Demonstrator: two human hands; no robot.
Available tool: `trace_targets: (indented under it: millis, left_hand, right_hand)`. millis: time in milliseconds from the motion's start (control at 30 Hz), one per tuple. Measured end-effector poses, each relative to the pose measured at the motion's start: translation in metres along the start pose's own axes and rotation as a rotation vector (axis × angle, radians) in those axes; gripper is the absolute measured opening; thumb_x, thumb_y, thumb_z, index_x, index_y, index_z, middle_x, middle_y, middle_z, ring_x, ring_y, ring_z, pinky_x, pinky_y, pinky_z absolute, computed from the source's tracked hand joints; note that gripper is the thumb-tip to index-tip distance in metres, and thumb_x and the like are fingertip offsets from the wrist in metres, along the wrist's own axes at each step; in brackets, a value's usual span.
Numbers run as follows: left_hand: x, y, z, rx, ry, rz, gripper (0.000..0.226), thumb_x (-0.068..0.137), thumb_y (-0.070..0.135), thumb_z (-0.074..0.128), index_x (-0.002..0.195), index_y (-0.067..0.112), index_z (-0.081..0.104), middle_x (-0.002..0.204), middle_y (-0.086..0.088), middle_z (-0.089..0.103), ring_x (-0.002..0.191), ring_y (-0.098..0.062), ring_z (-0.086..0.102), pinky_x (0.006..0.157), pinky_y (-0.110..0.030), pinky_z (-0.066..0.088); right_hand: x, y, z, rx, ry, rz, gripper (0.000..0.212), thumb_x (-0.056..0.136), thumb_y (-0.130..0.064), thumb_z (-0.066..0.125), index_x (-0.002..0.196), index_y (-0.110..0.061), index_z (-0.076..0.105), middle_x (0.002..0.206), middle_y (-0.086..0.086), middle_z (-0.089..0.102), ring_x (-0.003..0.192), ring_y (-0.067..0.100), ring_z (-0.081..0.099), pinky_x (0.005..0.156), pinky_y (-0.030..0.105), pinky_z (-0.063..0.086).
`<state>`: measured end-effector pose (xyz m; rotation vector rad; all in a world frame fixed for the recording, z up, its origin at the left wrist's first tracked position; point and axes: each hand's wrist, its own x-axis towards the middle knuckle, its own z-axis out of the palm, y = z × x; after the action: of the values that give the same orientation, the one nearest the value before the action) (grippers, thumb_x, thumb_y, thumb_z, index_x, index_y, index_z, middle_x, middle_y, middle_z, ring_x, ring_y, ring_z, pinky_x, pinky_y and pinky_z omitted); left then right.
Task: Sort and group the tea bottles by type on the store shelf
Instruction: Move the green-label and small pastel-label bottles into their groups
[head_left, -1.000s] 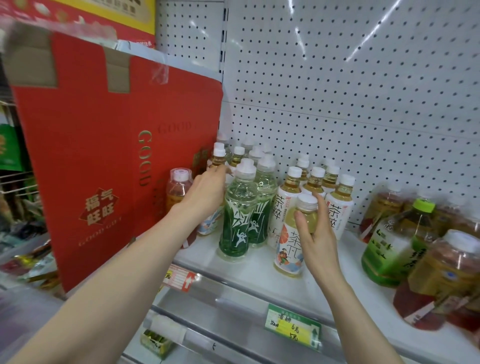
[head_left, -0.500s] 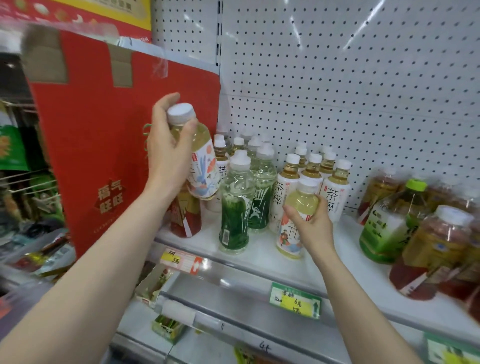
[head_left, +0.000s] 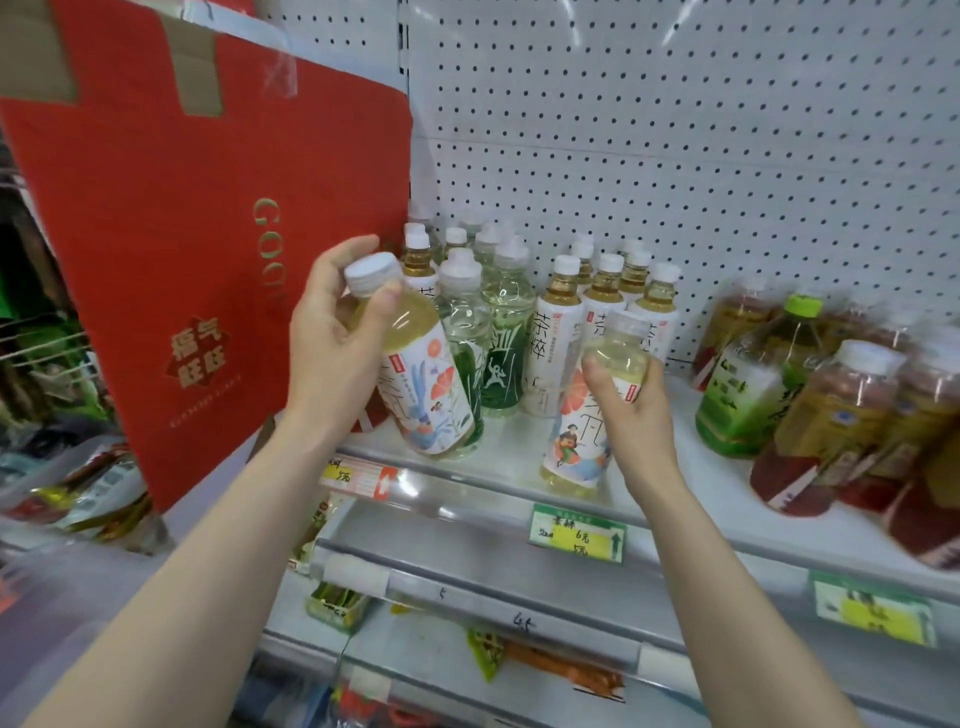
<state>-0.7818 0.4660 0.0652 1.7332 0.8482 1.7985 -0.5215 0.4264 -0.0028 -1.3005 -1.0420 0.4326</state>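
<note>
Holding one flower bottle (head_left: 415, 374) in the left hand (head_left: 332, 343) and another flower bottle (head_left: 587, 415) in the right hand (head_left: 631, 410), fingers wrapped tight, both waiting for spots beside the green bottles (head_left: 498, 338).

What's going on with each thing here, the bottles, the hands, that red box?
Left hand: gripping the floral bottle.
Floral bottle: capped, tilted, lifted.
Right hand: gripping the orange-label bottle.
Orange-label bottle: capped, slightly tilted, at the shelf's front edge.
Green-label bottles: capped, upright on shelf.
Red box: taped shut, leaning.
Big bottles: capped, leaning.
</note>
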Motion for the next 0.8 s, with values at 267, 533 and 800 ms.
trace_targets:
  millis: [267,533,800]
  left_hand:
    - [-0.046,0.013,0.061,-0.248,-0.377,-0.209,0.032,0.097,0.01,0.057,0.129,0.012,0.055,0.119,-0.013,0.067,0.108,-0.021,0.068,0.089,-0.031,0.055]
    - [-0.112,0.049,0.151,-0.344,-0.549,-0.276,0.038,0.082,0.026,0.066,0.12,0.023,0.061,0.114,-0.009,0.07,0.106,-0.021,0.068,0.085,-0.026,0.057]
    - [-0.182,0.125,0.278,-0.478,-0.635,-0.275,0.033,0.089,0.017,0.064,0.122,0.021,0.061,0.114,-0.007,0.07,0.108,-0.026,0.067,0.09,-0.037,0.056]
  right_hand:
    - [-0.038,-0.01,-0.059,0.196,-0.012,0.108,0.055,0.072,-0.062,0.069,0.118,-0.037,0.055,0.103,0.001,0.075,0.088,0.015,0.074,0.066,0.027,0.057]
    - [-0.087,-0.009,-0.174,0.076,0.071,0.063,0.047,0.072,-0.062,0.071,0.115,-0.045,0.059,0.115,-0.004,0.07,0.104,0.018,0.069,0.089,0.044,0.057]
    - [-0.115,-0.024,-0.346,-0.011,0.182,0.067,0.052,0.07,-0.061,0.073,0.117,-0.045,0.057,0.116,-0.004,0.069,0.103,0.021,0.07,0.09,0.044,0.057]
